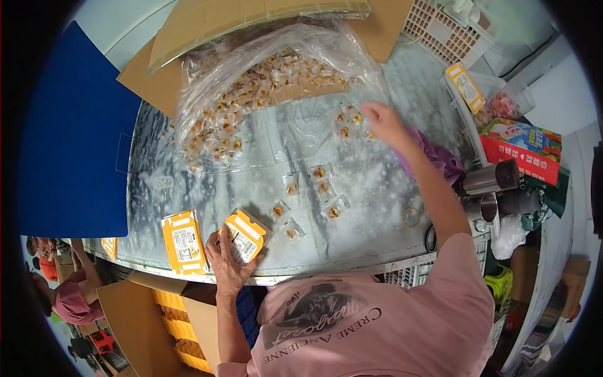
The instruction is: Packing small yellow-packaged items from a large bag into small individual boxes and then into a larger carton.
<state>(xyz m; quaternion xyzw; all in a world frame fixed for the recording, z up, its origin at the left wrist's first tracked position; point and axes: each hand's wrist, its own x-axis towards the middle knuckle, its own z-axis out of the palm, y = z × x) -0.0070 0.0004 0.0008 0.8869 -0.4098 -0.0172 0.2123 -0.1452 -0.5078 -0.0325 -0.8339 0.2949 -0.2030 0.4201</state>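
My left hand [230, 267] grips a small yellow carton [249, 237] with a white label near the front edge of the table, its fingers along the left side and thumb at the near edge. Beside it lies a flat yellow carton [184, 244]. Farther off, my right hand [382, 123] is at the right, fingers curled together, next to a few small clear-wrapped pieces [345, 120]; what it may hold is hidden. More wrapped pieces [324, 187] lie loose mid-table. Many others [220, 129] spill from a clear plastic bag [282, 38].
A cardboard box [251, 28] stands behind the bag. To the right are a purple cloth [433, 154], metal cups [490, 178], a red package [521, 157] and a white basket [443, 31]. Below left, an open carton [135, 320] holds yellow boxes. Another person [78, 295] is at far left.
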